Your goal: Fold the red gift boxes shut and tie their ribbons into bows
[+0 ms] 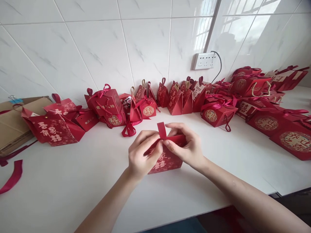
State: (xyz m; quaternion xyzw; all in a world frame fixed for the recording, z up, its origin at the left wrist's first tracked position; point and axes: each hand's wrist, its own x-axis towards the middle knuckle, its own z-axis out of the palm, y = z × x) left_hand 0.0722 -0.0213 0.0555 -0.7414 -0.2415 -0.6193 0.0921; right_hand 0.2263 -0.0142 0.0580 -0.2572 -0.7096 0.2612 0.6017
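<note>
Left hand (143,154) and right hand (188,145) pinch the top of a red card box (168,161) with pale characters, short red strip (161,130) upright between them. Box on smooth white tabletop (73,184). 12 o'clock: small red gift boxes (175,102); beyond, marbled white tile wall (145,38), white socket panel (201,64) at 1 o'clock.

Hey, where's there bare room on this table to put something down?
Bare white tabletop lies between the loose ribbon and the left hand, and between the right hand and the big right-side boxes. Crowded along the tiled wall, where red boxes line up.
</note>
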